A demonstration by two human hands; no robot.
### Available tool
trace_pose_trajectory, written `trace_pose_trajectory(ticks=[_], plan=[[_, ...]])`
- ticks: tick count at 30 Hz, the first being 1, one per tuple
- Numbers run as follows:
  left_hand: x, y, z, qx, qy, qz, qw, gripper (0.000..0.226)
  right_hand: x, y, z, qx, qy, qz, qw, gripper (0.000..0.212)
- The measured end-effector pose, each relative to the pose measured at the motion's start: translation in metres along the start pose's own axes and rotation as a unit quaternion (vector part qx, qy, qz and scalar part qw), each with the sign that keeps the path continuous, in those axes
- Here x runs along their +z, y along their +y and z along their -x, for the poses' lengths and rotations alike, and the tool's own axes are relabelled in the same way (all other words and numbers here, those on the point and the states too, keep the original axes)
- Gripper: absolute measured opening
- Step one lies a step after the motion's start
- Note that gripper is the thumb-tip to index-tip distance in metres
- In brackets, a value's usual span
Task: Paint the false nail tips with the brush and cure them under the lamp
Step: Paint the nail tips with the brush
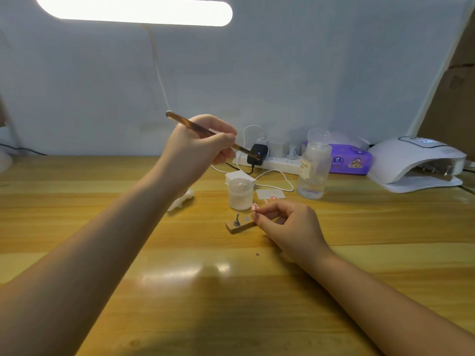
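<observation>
Pink false nail tip (pixel 254 207), centre-right of frame, is being pinched by the right hand (pixel 288 223); the left hand (pixel 198 147), gripping the brush (pixel 205 131) aloft, risks smudging it if either wobbles.

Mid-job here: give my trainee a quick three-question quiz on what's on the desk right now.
1. True or false: the left hand holds the brush above the desk.
2. What does the right hand pinch? A) nail tip B) clear bottle C) cable
3. Which side of the desk holds the curing lamp?

Key: 1 true. 2 A, the nail tip, beside the wooden holder. 3 the far right.
</observation>
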State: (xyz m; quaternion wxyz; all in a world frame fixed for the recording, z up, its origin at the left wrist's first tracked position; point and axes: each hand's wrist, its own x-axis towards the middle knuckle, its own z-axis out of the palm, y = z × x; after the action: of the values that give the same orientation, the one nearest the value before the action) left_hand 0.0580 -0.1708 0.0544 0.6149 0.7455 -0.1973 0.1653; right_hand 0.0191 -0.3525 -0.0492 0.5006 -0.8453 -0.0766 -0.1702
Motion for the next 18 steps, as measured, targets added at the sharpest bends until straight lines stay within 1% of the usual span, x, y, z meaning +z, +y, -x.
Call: trace_pose_trajectory(ticks=[2, 4, 8, 11, 14, 16, 18], plan=[[-0.003, -0.006, 0.012, 0.003, -0.011, 0.012, 1.000, 0.008, 0.000, -0.001, 0.001, 0.001, 0.007, -0.013, 1.000, 0.008], [-0.002, -0.016, 0.031, 0.012, -0.025, -0.001, 1.000, 0.006, 0.000, -0.001, 0.001, 0.002, 0.011, -0.026, 1.000, 0.007], [0.002, -0.036, 0.069, 0.048, 0.003, 0.001, 0.999, 0.009, 0.000, -0.001, 0.001, 0.001, 0.017, -0.039, 0.999, 0.009], [0.005, -0.043, 0.084, 0.089, 0.010, -0.011, 0.996, 0.001, 0.001, -0.002, 0.002, -0.004, 0.020, -0.032, 0.999, 0.011], [0.007, -0.046, 0.092, 0.097, 0.004, -0.052, 0.994, 0.010, 0.001, -0.002, 0.001, -0.006, 0.024, -0.031, 0.999, 0.008], [0.007, -0.047, 0.096, 0.118, -0.010, -0.098, 0.988, 0.015, 0.001, -0.001, 0.001, -0.005, 0.025, -0.033, 0.999, 0.007], [0.008, -0.046, 0.098, 0.137, -0.021, -0.119, 0.983, 0.018, 0.000, 0.000, 0.000, -0.005, 0.021, -0.038, 0.999, 0.007]])
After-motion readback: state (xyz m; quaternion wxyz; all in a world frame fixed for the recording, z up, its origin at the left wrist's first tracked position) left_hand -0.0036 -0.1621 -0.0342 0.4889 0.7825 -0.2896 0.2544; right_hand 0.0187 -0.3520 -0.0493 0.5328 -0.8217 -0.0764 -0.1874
